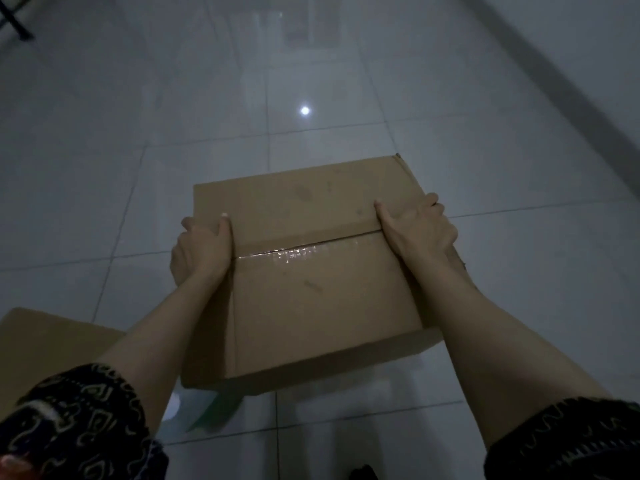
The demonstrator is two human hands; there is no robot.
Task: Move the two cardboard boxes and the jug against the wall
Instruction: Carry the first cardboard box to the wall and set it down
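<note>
Cardboard box (311,292) gripped between left hand (202,251) and right hand (419,226); jug (195,412), perhaps, mostly hidden beneath.

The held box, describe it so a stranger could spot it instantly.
Above the tiled floor, mid-frame, is the cardboard box gripped at its sides by the left hand and right hand. Unlike the untouched second box lower left, it shows shiny tape across its top.

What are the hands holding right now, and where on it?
Both hold the box: the left hand grips its left top edge, the right hand its right top edge, thumbs lying on the top face.
</note>
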